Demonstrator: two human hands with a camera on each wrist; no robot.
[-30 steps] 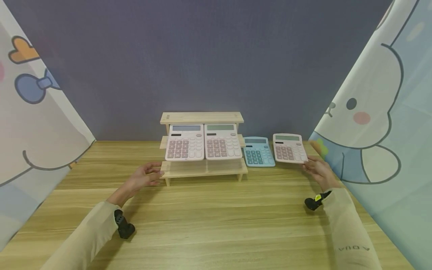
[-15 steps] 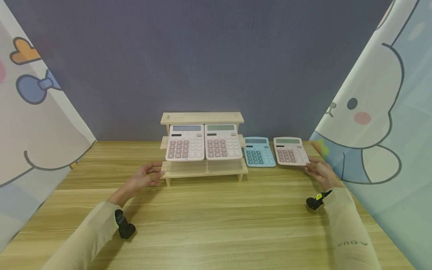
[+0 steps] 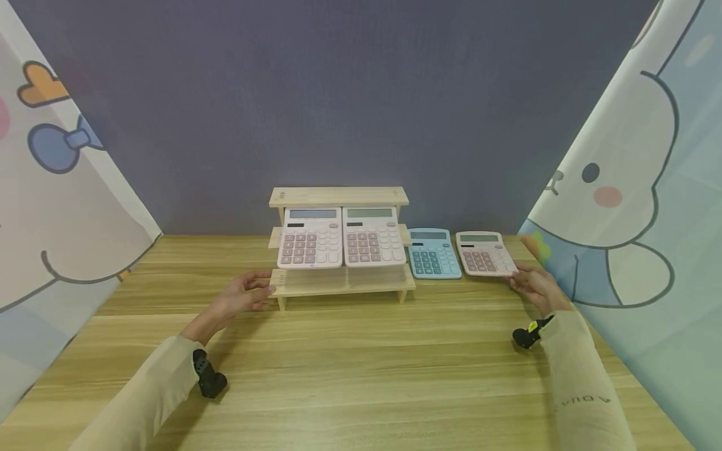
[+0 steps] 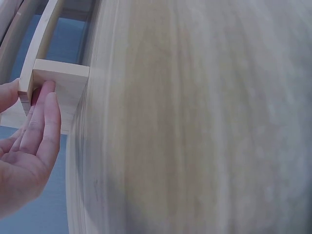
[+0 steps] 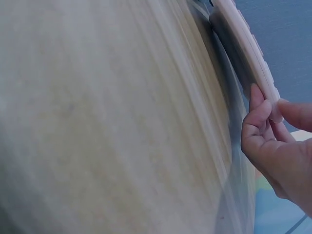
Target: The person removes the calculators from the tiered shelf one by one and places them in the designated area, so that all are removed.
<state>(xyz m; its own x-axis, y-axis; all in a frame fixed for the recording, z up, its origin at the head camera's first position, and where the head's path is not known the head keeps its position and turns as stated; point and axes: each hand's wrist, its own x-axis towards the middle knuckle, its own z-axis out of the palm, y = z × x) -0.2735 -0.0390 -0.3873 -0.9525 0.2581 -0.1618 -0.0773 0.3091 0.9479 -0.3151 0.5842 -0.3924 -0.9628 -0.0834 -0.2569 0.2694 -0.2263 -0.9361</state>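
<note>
Your right hand (image 3: 533,289) is pinching a pink calculator (image 3: 486,254) to the right of the wooden rack (image 3: 343,283); your left hand (image 3: 244,294) is pinching the rack's left end.

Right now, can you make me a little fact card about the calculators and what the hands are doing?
Calculators: four, three pink and one blue
Left hand: pinches the left front end of the wooden rack
Right hand: pinches the near right corner of the end pink calculator
On rack: left rack calculator and right rack calculator, tilted, side by side
Blue calculator: between rack and held calculator
Surface: wooden table
</note>
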